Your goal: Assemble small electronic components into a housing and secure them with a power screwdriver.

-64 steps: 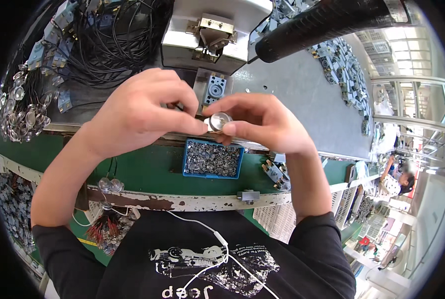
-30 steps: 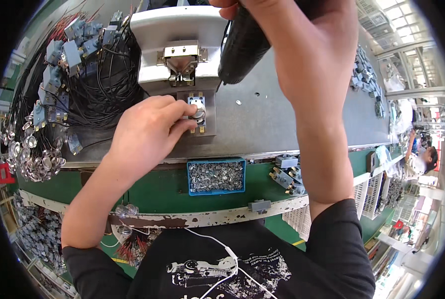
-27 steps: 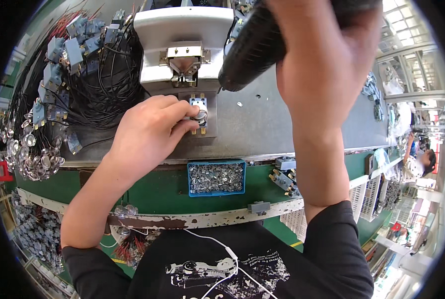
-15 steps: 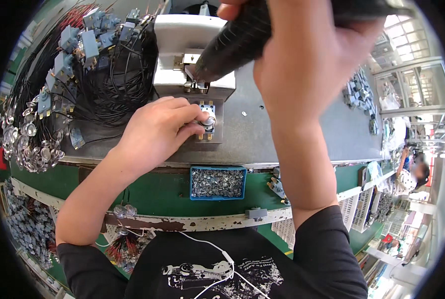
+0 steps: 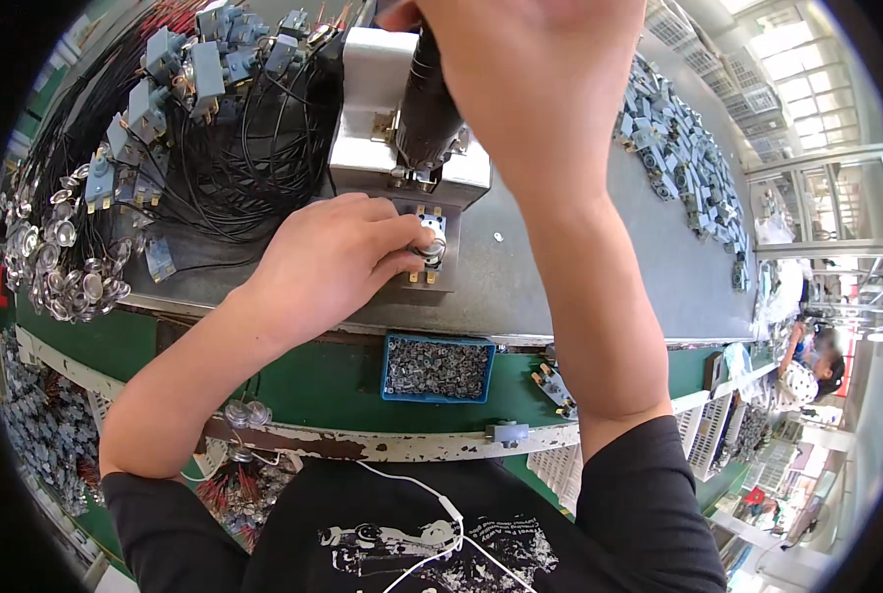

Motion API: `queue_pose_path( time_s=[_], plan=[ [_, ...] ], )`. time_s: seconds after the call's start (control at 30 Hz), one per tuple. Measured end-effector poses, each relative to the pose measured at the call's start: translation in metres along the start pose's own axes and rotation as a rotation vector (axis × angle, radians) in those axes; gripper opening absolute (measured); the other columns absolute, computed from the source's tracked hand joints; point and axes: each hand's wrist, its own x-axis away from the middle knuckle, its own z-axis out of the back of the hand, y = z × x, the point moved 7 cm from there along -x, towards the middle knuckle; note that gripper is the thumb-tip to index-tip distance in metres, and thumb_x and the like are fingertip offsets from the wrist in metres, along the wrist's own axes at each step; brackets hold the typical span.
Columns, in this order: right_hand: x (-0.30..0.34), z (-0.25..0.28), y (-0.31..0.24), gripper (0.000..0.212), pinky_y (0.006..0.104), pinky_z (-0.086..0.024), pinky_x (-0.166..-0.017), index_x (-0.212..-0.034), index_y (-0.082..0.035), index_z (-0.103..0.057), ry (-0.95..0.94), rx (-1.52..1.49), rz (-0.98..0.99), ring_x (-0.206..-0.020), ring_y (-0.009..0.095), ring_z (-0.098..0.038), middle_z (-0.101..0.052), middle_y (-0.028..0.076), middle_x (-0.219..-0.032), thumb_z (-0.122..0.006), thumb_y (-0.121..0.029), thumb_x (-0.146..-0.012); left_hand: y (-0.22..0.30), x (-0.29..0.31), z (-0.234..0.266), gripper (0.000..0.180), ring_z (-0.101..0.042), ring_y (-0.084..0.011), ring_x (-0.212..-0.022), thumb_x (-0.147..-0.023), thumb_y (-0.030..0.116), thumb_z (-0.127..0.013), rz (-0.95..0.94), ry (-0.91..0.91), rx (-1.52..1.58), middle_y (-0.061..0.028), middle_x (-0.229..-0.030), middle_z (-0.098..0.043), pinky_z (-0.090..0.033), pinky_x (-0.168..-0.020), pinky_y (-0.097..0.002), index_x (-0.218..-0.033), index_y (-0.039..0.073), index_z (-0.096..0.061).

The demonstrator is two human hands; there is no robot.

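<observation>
My left hand [image 5: 333,259] pinches a small round metal-capped part [image 5: 430,249] with thumb and forefinger. That part sits on a thermostat-like component with gold terminals [image 5: 430,278], which rests on a flat metal plate [image 5: 449,237]. My right hand [image 5: 535,89] is at the top of the view, closed around a black electric screwdriver [image 5: 429,104]; some of its fingers are out of the picture. The screwdriver stands nearly upright, its lower end at the front of a white metal block [image 5: 360,74] just beyond the plate. Its tip is hard to make out.
Black-wired grey components [image 5: 206,74] and round metal caps [image 5: 64,233] are heaped at left. More grey components [image 5: 694,163] lie far right. A blue box [image 5: 394,397] of small metal pieces sits at the bench's front. Another person [image 5: 802,381] is at the far right.
The screwdriver has swung from a slant to nearly upright at the white block, my right hand moving left with it. The left hand keeps its pinch. The whole view has shifted slightly.
</observation>
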Motion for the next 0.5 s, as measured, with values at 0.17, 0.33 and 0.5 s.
queue_pose_path(
  time_s=[0.17,0.33,0.5],
  plan=[
    [0.014,0.007,-0.013,0.05,0.0269,-0.057,-0.067,-0.129,-0.002,-0.043,0.116,0.217,0.141,-0.082,0.013,-0.069,-0.067,0.008,-0.1,-0.074,0.001,-0.089,-0.008,0.007,-0.006,0.02,-0.067,-0.0273,-0.084,-0.088,0.023,-0.077,0.004,0.084,0.064,-0.0043,-0.087,-0.068,-0.055,-0.073,-0.0406,-0.104,0.013,-0.071],
    [0.026,0.023,-0.006,0.053,0.0259,-0.056,-0.062,-0.129,-0.004,-0.043,0.129,0.06,-0.05,-0.077,0.012,-0.068,-0.067,0.007,-0.096,-0.076,0.006,-0.088,-0.004,0.006,-0.001,0.02,-0.067,-0.0271,-0.083,-0.086,0.023,-0.079,-0.021,0.124,0.089,-0.004,-0.088,-0.069,-0.055,-0.072,-0.0396,-0.102,0.013,-0.071],
    [0.026,0.041,0.018,0.055,0.0252,-0.056,-0.06,-0.127,-0.004,-0.043,0.109,-0.087,-0.083,-0.075,0.011,-0.068,-0.067,0.007,-0.094,-0.077,0.009,-0.087,-0.005,0.003,-0.003,0.021,-0.067,-0.0272,-0.084,-0.086,0.023,-0.08,-0.006,0.108,0.092,-0.004,-0.089,-0.069,-0.055,-0.072,-0.0392,-0.101,0.012,-0.071]
  ],
)
